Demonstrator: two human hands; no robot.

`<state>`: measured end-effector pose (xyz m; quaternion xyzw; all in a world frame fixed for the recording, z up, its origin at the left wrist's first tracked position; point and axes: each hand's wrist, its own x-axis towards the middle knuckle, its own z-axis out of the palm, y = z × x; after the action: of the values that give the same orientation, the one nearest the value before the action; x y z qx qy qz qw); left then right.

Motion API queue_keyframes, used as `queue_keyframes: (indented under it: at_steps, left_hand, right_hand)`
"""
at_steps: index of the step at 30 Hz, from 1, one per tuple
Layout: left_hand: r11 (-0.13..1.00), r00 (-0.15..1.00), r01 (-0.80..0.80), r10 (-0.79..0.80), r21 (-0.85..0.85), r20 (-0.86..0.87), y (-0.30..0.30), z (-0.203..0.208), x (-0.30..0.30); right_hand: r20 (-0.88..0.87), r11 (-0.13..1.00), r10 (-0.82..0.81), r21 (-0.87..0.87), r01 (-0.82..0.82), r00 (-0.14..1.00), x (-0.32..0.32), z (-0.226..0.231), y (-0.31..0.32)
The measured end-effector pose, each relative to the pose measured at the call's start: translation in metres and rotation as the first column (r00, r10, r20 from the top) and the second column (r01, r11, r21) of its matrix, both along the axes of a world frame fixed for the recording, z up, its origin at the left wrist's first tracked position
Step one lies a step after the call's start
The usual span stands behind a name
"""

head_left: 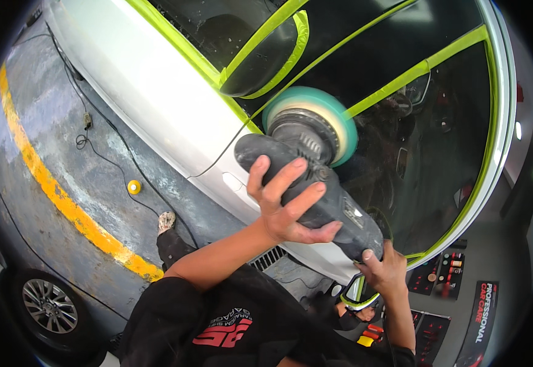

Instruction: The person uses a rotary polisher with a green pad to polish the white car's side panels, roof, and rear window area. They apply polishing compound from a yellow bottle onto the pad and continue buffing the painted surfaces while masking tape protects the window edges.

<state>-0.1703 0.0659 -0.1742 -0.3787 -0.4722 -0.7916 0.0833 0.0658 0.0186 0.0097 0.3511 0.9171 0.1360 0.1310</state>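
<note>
A dark grey power polisher (346,208), dusty on its body, lies slantwise in front of me. Its round foam pad (347,125), teal with a cream layer, is against the side window (419,159) of a white car. My left hand (288,205) lies over the polisher's body near the head, its fingers spread along the casing. Lower right, my right hand (385,269) wraps round the rear end of the tool. Bright green masking tape (401,85) edges the windows and crosses between the panes. The contact face of the pad is hidden.
The white car door (162,85) slopes across the view, with its handle (235,183) below the polisher. Cables (104,116) and a small yellow round object (134,187) lie on the floor beside a yellow line (65,196). Another vehicle's wheel (49,306) is lower left; wall panels (431,275) hang at right.
</note>
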Motion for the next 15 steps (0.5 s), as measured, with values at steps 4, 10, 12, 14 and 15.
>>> queue_keyframes:
  at_steps: [4, 10, 12, 14, 15]
  left_hand:
    - [1.0, 1.0, -0.004, 0.004, -0.02, 0.017, -0.002, -0.01, -0.012]
    - [0.97, 0.994, 0.057, -0.078, 0.236, 0.082, 0.033, 0.076, -0.023]
    - [0.944, 0.992, 0.078, -0.107, 0.322, 0.073, 0.046, 0.101, -0.03]
    - [0.926, 0.993, 0.079, -0.107, 0.368, 0.055, 0.055, 0.115, -0.036]
    - [0.945, 0.994, 0.087, -0.105, 0.315, 0.042, 0.048, 0.109, -0.038]
  right_hand:
    - [0.047, 0.999, 0.048, -0.003, -0.048, 0.998, -0.012, -0.006, 0.015]
    - [-0.102, 0.98, 0.117, 0.173, -0.098, 0.988, 0.04, 0.035, 0.015]
    - [-0.145, 0.96, 0.15, 0.259, -0.109, 0.978, 0.064, 0.043, 0.016]
    - [-0.141, 0.942, 0.148, 0.322, -0.095, 0.979, 0.071, 0.045, 0.015]
    - [-0.123, 0.949, 0.15, 0.297, -0.108, 0.981, 0.071, 0.044, 0.013]
